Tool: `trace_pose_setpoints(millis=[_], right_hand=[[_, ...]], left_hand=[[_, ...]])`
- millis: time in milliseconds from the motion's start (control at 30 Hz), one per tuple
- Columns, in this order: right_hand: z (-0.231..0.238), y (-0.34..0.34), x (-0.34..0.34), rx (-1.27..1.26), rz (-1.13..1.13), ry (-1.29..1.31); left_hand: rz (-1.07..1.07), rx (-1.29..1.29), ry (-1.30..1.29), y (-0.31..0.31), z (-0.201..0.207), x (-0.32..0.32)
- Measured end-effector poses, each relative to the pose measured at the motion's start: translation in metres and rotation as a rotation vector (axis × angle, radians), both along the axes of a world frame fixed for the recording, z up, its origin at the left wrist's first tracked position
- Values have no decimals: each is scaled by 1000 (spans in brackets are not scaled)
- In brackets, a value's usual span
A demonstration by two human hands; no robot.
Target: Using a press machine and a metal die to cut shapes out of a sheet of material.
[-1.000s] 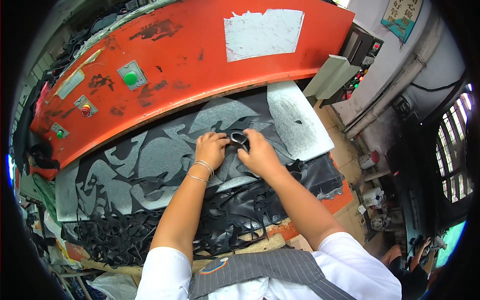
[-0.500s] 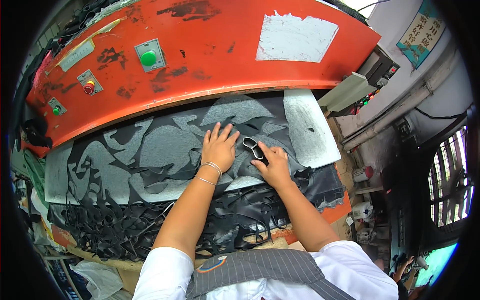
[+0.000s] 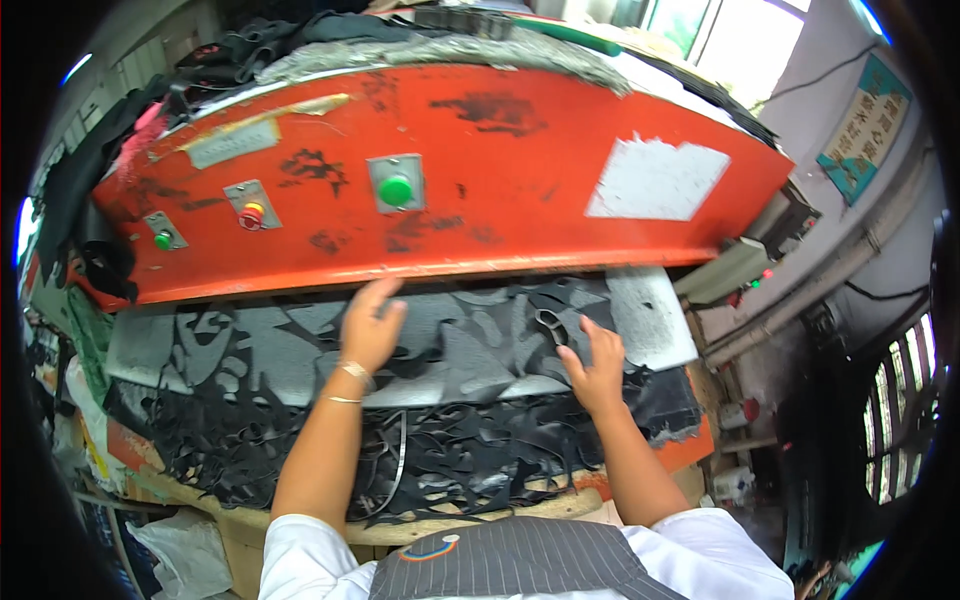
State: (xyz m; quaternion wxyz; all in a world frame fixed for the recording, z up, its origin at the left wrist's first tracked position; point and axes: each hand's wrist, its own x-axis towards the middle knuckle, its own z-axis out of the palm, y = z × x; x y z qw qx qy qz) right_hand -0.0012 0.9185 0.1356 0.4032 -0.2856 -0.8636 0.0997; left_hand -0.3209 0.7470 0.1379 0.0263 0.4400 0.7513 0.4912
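A narrow metal cutting die [image 3: 549, 326], an open loop with thin walls, stands on the black sheet material [image 3: 480, 330] toward its right side. My right hand [image 3: 597, 368] is just right of the die, thumb and fingers apart, holding nothing. Farther left, my left hand [image 3: 370, 330] hovers at the far part of the sheet, close under the red machine's lower edge. Its thumb stands apart from the fingers, which are slightly smeared by motion, and nothing is in it. The sheet is full of cut-out gaps, with the pale board [image 3: 650, 325] showing through and beyond it.
A red press beam [image 3: 520, 220] crosses behind the board, bearing a large green button [image 3: 395, 190] and a red knob [image 3: 250, 215]. Tangled black offcuts [image 3: 300, 450] and a curved metal strip [image 3: 400, 450] lie along the near edge. A white bag [image 3: 185, 550] is at lower left.
My right hand has let go of the die and opened beside it. My left hand has come off the sheet and moved left, toward the press. The view has tilted up.
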Motion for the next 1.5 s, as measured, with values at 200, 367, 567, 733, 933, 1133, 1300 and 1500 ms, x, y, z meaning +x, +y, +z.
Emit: trace_pose_setpoints(millis=[200, 367, 567, 733, 933, 1133, 1300, 1500], right_hand=[[46, -72, -104, -201, 406, 76], [115, -105, -197, -419, 481, 557], [118, -116, -192, -455, 347, 477], [95, -141, -120, -576, 501, 163], [18, -184, 22, -582, 551, -576], [-12, -224, 74, -200, 395, -490], [-19, -219, 69, -175, 306, -367], [-6, -191, 61, -307, 471, -535]], left_hand=[[654, 274, -92, -170, 19, -171], [994, 278, 258, -218, 53, -207], [732, 223, 107, -239, 53, -182], [419, 44, 130, -294, 39, -96], [-172, -145, 140, -229, 20, 174], [-175, -338, 279, -198, -15, 253], [-113, -316, 233, -183, -16, 261], [-193, -394, 211, -173, -2, 239]])
